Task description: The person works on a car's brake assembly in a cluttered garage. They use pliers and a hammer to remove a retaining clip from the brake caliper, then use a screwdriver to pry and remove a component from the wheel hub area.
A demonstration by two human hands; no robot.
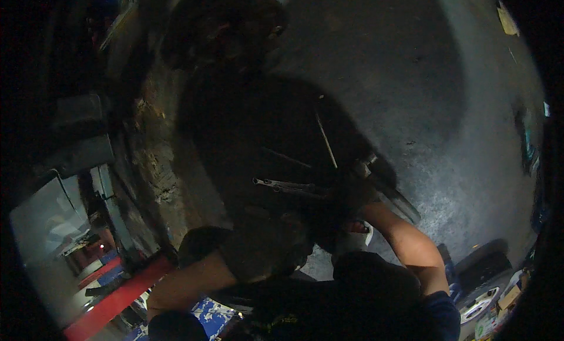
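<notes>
Deep shadow covers most of the work area. My left hand (264,250) looks dark, perhaps gloved, and is low over the floor near my legs; its fingers are lost in the dark. My right hand (361,191) reaches down beside a metal tool (396,200) with a thick bar and a shiny head; whether it grips or only adjoins it, I cannot tell. Between and ahead of my hands lie several wrenches (285,184), their ring ends toward the left. Farther off is a thin pale rod (326,138), with a fainter dark rod (286,158) to its left.
A dark bulky object (226,29) stands ahead on the grey concrete floor (411,100). At the lower left runs a red beam (120,300) beside a pale panel (50,217). A wheel with a tire (482,288) is at the lower right. My shoe (352,241) is close below my right hand.
</notes>
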